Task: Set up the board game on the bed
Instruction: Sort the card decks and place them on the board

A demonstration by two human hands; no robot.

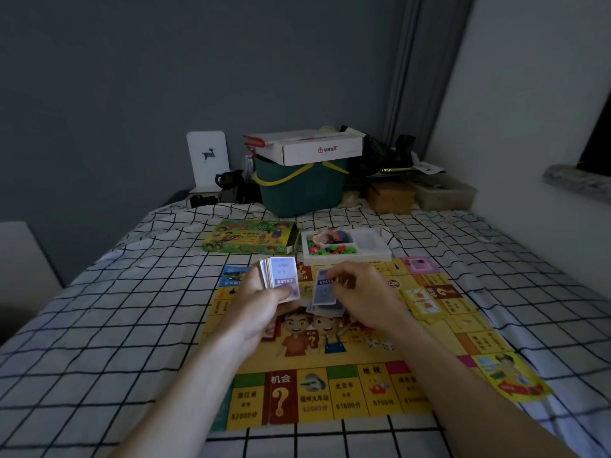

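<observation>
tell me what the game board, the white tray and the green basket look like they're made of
Game board: looks like thin printed paper or card; it lies flat and follows the bedding. White tray: probably thin moulded plastic, matte, with pressed compartments. Green basket: seems hard plastic, smooth walls with yellow handles.

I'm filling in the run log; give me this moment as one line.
phase: dealing cards | left hand: holds card stack | right hand: pinches single card over small pile | game board: flat on bed
</observation>
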